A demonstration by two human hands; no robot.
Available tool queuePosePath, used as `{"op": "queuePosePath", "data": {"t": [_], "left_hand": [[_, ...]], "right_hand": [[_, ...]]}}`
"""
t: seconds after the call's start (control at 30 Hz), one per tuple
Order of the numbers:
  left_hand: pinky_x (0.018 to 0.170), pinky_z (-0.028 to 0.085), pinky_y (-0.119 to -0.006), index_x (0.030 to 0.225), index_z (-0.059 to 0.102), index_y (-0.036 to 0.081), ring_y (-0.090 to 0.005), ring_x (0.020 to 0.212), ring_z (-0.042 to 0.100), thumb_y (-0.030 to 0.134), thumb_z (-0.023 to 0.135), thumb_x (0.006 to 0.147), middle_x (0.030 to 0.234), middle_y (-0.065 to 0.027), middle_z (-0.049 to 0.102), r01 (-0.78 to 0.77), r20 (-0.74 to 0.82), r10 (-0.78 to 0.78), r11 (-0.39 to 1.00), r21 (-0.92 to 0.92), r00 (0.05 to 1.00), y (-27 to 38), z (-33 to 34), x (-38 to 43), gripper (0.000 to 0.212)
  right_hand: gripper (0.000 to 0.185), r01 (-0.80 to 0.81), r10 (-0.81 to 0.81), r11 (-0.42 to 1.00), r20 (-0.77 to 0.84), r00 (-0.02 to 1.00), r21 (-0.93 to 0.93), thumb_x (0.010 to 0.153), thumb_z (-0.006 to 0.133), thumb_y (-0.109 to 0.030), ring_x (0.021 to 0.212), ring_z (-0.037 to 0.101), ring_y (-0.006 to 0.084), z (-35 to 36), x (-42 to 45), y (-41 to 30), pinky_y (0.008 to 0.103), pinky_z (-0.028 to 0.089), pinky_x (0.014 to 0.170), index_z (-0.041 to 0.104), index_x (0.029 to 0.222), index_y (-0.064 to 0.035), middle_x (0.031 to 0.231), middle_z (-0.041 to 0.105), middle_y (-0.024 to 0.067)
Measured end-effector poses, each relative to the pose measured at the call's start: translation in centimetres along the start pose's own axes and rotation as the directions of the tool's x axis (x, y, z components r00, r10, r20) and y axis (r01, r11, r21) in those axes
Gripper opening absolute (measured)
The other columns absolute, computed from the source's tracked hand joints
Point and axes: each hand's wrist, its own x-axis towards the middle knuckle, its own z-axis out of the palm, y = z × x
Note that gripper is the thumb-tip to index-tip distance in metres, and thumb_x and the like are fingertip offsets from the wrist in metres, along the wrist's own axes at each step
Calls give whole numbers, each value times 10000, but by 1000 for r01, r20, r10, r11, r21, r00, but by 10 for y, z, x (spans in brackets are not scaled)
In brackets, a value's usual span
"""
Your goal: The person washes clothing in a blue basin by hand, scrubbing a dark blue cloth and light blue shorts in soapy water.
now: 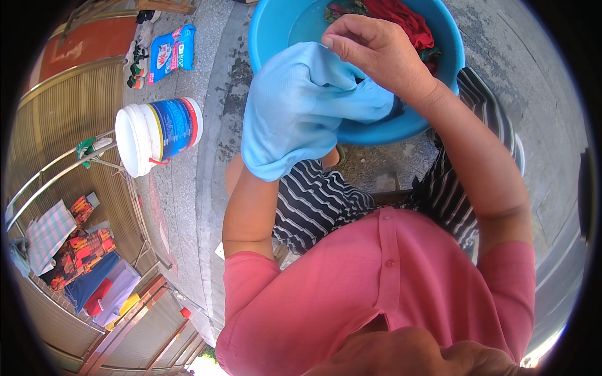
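A light blue cloth garment [291, 103] is draped over the end of my left forearm [251, 207], covering my left hand completely. What that hand does inside the fabric is hidden. My right hand [376, 51] is bent over the garment's upper edge, fingers curled and thumb tip close to the cloth. Whether it pinches the fabric cannot be made out. Under both lies a large blue plastic basin [270, 28] with water in it. Red cloth [400, 21] and dark patterned fabric [430, 58] rest at its right side.
To the left, a white plastic bucket [134, 141] with a printed label lies beside a metal rail [61, 164]. A blue detergent bag [171, 54] and several shoes [138, 61] are farther up. Laundry [87, 254] hangs at lower left. Striped trousers [315, 202] cover my knees below the basin.
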Motion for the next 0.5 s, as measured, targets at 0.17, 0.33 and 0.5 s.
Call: {"op": "queuePosePath", "data": {"t": [0.17, 0.33, 0.5], "left_hand": [[641, 462, -329, 829, 744, 181, -233, 737, 577, 92, 673, 495, 793, -22, 592, -161, -7, 162, 986, 48, 987, 3, -4, 5, 352], [656, 472, -332, 825, 743, 199, -232, 755, 581, 100, 659, 495, 789, -22, 582, -293, -11, 298, 946, 141, 955, -3, 0, 8, 355], [695, 480, -337, 799, 728, 183, -234, 781, 594, 117, 653, 493, 804, -24, 590, -370, 81, 364, 872, 320, 928, -3, -4, 9, 322]], "right_hand": [[230, 7, -7, 999, 15, 1000, 41, 917, 629, -259, 684, 598, 103, 1, 0, 1, 246, 496, 636, 675, 969, -40, 737, 623, 41], [244, 2, -2, 1000, 34, 999, -7, 910, 638, -275, 673, 592, 104, -1, 0, 0, 248, 495, 629, 681, 937, -36, 727, 623, 43], [232, -29, 29, 1000, 44, 999, 0, 910, 639, -258, 672, 592, 99, -1, 0, 1, 242, 496, 633, 683, 928, -31, 739, 637, 41]]}}
